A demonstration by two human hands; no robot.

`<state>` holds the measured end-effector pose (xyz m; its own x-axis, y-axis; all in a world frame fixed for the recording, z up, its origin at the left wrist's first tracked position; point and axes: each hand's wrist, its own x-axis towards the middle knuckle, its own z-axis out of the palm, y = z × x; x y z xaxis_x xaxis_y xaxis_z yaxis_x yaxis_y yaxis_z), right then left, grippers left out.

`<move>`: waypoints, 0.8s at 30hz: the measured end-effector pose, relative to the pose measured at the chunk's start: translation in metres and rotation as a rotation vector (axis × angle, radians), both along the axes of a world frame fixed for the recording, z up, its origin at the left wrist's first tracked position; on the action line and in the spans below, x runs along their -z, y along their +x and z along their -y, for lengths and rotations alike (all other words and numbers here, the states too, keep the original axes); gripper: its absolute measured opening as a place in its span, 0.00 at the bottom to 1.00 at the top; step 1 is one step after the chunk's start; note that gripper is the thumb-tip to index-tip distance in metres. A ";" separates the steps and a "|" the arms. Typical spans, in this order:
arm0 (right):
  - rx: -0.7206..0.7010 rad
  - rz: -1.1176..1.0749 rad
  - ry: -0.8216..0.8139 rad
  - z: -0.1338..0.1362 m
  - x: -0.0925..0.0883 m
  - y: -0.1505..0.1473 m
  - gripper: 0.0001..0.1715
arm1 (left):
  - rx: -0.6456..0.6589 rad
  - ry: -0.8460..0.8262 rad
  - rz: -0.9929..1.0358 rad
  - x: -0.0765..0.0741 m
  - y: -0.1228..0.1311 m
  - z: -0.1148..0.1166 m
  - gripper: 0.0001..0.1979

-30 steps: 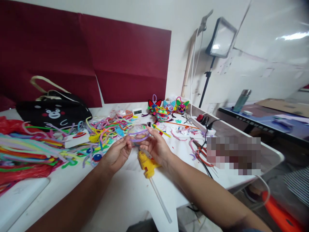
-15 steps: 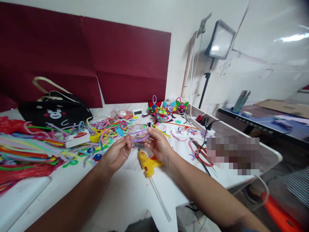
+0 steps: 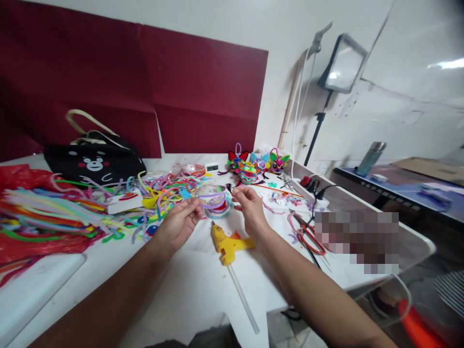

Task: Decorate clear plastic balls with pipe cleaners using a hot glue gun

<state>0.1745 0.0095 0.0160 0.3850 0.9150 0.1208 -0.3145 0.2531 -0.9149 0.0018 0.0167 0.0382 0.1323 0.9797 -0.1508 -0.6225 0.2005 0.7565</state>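
Spreading across the far wall, the dark red panels [image 3: 203,96] fill the back of the scene, and below them the white table [image 3: 203,290] runs from the near edge to the wall. On the left of the table a wide heap of pipe cleaners [image 3: 47,212] in many colours lies partly on a red plastic bag [image 3: 21,176], with looser curled pieces trailing right towards the middle. Behind the heap, at the far left, a black bag [image 3: 94,164] with a bear face rests on the table. At the far right a lamp [image 3: 342,63] stands on a thin black pole beside the table's edge. Both bare forearms reach in from the near side. The left hand [image 3: 177,223] is raised just above the table's middle, thumb and fingers pinching the left side of a purple pipe-cleaner ring [image 3: 213,199]. The right hand [image 3: 252,212] hovers just right of that ring with its fingertips drawn together; whether they grip an end of the ring cannot be told. Near the hands, a yellow glue gun [image 3: 228,241] lies on the table, its clear stick pointing to the near edge. Red-handled cutters [image 3: 308,234] lie to its right. Small colourful figures [image 3: 250,166] sit beyond the hands, with a little white clock [image 3: 212,167] left of them.
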 end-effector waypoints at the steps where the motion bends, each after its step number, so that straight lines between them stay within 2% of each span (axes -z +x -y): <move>1: 0.027 0.032 0.026 -0.001 -0.001 0.002 0.16 | -0.007 -0.010 0.002 0.000 0.000 -0.001 0.17; 5: 0.058 0.209 0.148 0.000 -0.004 0.007 0.12 | -0.032 -0.052 0.020 0.002 -0.001 -0.005 0.16; 10: 0.087 0.898 0.573 0.002 0.005 0.004 0.21 | -0.036 -0.088 0.048 0.001 -0.001 -0.005 0.15; 12: 0.141 1.059 0.657 0.001 0.012 0.003 0.22 | -0.034 -0.100 0.054 -0.001 0.000 -0.003 0.15; 15: 0.231 1.154 0.736 -0.001 0.019 0.002 0.18 | -0.029 -0.117 0.057 -0.003 0.001 0.000 0.16; 19: 0.298 1.161 0.810 -0.001 0.020 0.003 0.16 | -0.023 -0.118 0.053 -0.005 0.002 0.002 0.16; 24: 0.296 1.238 0.772 -0.001 0.019 0.005 0.14 | -0.017 -0.075 0.026 -0.002 0.000 0.000 0.16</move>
<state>0.1793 0.0103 -0.0025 -0.1656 0.3835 0.9086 0.6912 0.7023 -0.1704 0.0019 0.0169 0.0404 0.1203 0.9679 -0.2206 -0.6459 0.2451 0.7230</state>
